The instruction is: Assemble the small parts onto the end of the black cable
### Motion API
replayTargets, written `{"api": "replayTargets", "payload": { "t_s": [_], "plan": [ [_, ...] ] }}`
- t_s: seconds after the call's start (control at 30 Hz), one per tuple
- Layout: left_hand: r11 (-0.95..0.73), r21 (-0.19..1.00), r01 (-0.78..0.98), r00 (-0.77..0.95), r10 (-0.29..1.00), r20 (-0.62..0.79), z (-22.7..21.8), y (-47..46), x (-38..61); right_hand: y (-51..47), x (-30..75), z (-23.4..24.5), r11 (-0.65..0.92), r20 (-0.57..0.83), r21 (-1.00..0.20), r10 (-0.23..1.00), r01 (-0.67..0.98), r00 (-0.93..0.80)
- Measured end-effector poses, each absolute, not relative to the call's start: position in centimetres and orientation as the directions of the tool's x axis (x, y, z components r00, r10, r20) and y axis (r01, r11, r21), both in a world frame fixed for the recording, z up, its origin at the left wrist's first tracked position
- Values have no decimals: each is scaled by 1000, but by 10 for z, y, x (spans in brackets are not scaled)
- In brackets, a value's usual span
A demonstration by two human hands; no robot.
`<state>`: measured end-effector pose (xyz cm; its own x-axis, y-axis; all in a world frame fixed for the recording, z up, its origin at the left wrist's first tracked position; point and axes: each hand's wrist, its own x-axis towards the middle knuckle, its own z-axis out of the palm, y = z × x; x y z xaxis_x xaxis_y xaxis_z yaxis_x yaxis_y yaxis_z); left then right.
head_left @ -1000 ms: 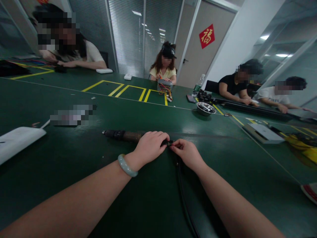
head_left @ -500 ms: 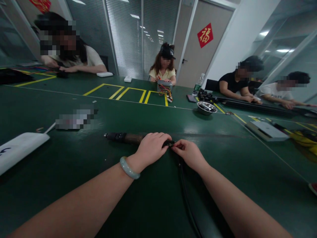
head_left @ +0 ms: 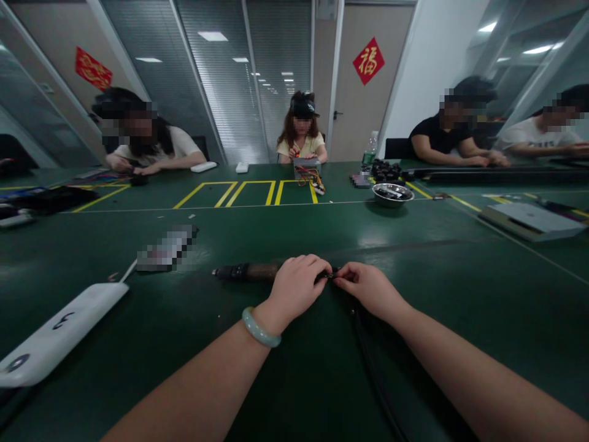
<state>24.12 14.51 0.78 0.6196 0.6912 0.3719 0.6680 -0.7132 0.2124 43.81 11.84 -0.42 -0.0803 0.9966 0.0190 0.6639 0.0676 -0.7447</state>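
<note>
A long, dark inline power screwdriver (head_left: 257,272) lies on the green table, its narrow tip pointing left. My left hand (head_left: 299,279), with a pale green bangle on the wrist, is wrapped over its rear end, hiding part of the body. Just to the right, my right hand (head_left: 363,283) is closed in a pinch at a small dark piece by that end. What exactly sits between those fingertips is too small to make out. A black cable (head_left: 375,368) runs from beneath my right hand toward the table's near edge.
A white power strip (head_left: 64,331) and a blurred-out flat object (head_left: 168,248) lie to the left. Beyond the hands stand a metal bowl (head_left: 392,194) and a plastic bottle (head_left: 369,150). A flat box (head_left: 531,220) lies at right. Several people sit around the table.
The camera view has shifted, so the table and hands appear slightly lower and farther right. Both hands keep their places at the screwdriver's rear end, with little visible finger movement.
</note>
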Motion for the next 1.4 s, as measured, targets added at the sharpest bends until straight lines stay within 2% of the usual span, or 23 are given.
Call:
{"api": "replayTargets", "payload": {
  "t_s": [0.17,0.37,0.6,0.83,1.03,1.4],
  "plan": [
    [-675,221,704,580,726,368,8,145,241,117,436,0,61,13,-760,997,647,-79],
    [-705,198,682,618,699,360,10,144,241,118,436,0,73,23,-746,996,662,-84],
    [-661,230,714,563,738,373,8,144,242,118,437,-1,71,18,-749,996,659,-86],
    [-699,196,688,615,704,356,9,146,242,117,436,0,63,16,-754,997,654,-77],
    [-658,216,721,564,738,370,7,145,242,118,437,-3,62,18,-748,997,661,-72],
    [-699,243,672,591,705,393,6,145,241,116,437,1,73,27,-739,997,669,-79]
  ]
}}
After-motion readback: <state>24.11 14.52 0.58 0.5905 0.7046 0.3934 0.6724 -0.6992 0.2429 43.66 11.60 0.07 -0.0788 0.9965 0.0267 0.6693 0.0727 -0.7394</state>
